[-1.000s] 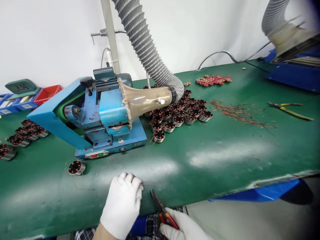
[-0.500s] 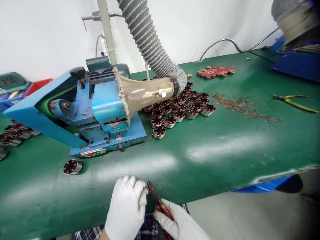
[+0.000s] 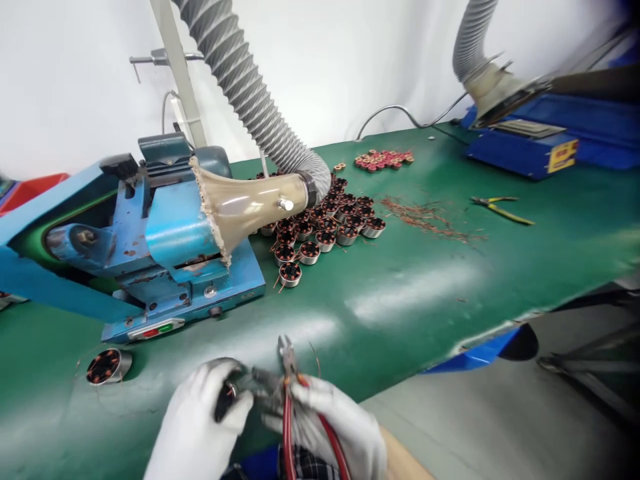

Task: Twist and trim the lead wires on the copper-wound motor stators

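My left hand (image 3: pixel 197 420), in a white glove, is closed round a wound motor stator (image 3: pixel 226 400); only its dark inside shows between thumb and fingers. My right hand (image 3: pixel 340 417), gloved too, grips side cutters (image 3: pixel 289 357) with red handles, the jaws pointing away from me. A blurred dark metal shape (image 3: pixel 267 385) lies between the cutters and the left hand; I cannot tell what it is. A thin copper wire (image 3: pixel 316 359) shows just beyond the right hand. To the left on the bench, another stator (image 3: pixel 107 367) with a bright metal ring stands alone.
A blue belt machine (image 3: pixel 170 227) with a suction hose (image 3: pixel 250 80) fills the left. Rows of stators (image 3: pixel 325 240), copper wire scraps (image 3: pixel 425 217), pink-red rings (image 3: pixel 383 160) and yellow-handled pliers (image 3: pixel 503 208) lie on the green bench (image 3: pixel 400 333). A blue unit (image 3: pixel 520 150) stands back right.
The view has swung to the right. My hands have moved apart, the stator in the left now shows, and the cutters have swung upright with their handles spread.
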Demonstrator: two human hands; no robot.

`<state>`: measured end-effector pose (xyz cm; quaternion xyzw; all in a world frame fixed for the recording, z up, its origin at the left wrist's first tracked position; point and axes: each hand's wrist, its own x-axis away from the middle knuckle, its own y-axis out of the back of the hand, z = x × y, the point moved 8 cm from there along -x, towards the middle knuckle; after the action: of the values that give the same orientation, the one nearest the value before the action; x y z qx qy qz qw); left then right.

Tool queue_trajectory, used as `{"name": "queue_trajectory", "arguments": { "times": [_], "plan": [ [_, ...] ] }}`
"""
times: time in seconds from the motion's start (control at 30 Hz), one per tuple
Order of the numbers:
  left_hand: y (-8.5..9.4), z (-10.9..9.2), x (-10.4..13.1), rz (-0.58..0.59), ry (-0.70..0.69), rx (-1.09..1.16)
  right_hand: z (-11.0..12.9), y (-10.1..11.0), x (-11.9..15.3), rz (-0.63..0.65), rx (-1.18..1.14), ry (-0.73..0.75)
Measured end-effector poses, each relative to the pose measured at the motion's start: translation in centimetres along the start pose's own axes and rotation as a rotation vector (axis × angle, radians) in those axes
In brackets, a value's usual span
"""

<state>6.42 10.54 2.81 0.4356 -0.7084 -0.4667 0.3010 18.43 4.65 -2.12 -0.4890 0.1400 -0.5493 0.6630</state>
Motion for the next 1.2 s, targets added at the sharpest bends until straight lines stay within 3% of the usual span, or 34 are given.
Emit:
{"name": "queue_trajectory", "arguments": {
  "times": [0.07, 0.13, 0.2, 0.3, 0.4, 0.43, 0.47, 0.53, 0.63, 0.7, 0.8, 0.87, 0.97, 1.1, 1.2],
  "plan": [
    [0.8, 2.3, 0.7, -0.041, 0.035, -0.025, 4.1, 2.5, -0.7, -0.157, 0.101, 0.194],
    [0.7, 3.8, 1.5, -0.021, 0.023, -0.002, 10.3, 5.9, -0.1, -0.427, 0.395, 0.417],
    [-0.2, 4.2, 2.0, 0.019, 0.023, 0.106, 16.5, 9.0, 1.1, -0.596, 0.494, 0.544],
    [-2.5, 2.2, 1.1, 0.108, 0.088, 0.332, 24.6, 12.4, 4.1, -0.860, 0.687, 0.671],
    [-4.9, -2.4, -1.7, 0.216, 0.127, 0.570, 28.4, 13.6, 6.8, -1.084, 0.989, 0.663],
    [-5.1, -3.8, -2.8, 0.187, 0.117, 0.618, 28.6, 13.7, 7.4, -1.142, 1.102, 0.633],
    [-4.7, -5.0, -3.9, 0.087, 0.087, 0.600, 28.5, 13.7, 7.7, -1.187, 1.213, 0.596],
    [-3.8, -7.3, -5.3, -0.079, -0.023, 0.444, 27.6, 13.6, 7.8, -1.234, 1.421, 0.537],
    [-4.3, -10.5, -6.4, -0.110, -0.225, 0.166, 25.7, 12.7, 7.3, -1.237, 1.674, 0.552],
    [-5.2, -12.2, -7.3, -0.070, -0.317, 0.048, 24.1, 11.4, 6.6, -1.171, 1.816, 0.596],
    [-6.0, -14.1, -9.5, -0.092, -0.332, -0.061, 21.1, 9.3, 4.7, -0.907, 1.987, 0.616],
    [-6.3, -14.8, -11.2, -0.130, -0.288, -0.107, 19.5, 8.3, 3.3, -0.745, 2.047, 0.622],
    [-6.5, -15.1, -13.3, -0.177, -0.224, -0.145, 19.4, 7.6, 1.1, -0.633, 2.059, 0.653],
    [-6.0, -14.5, -16.0, -0.215, -0.172, -0.130, 21.7, 7.8, -2.3, -0.600, 1.983, 0.689],
    [-5.4, -14.0, -17.8, -0.218, -0.157, -0.098, 23.2, 7.9, -4.1, -0.644, 1.866, 0.717]
  ]
}}
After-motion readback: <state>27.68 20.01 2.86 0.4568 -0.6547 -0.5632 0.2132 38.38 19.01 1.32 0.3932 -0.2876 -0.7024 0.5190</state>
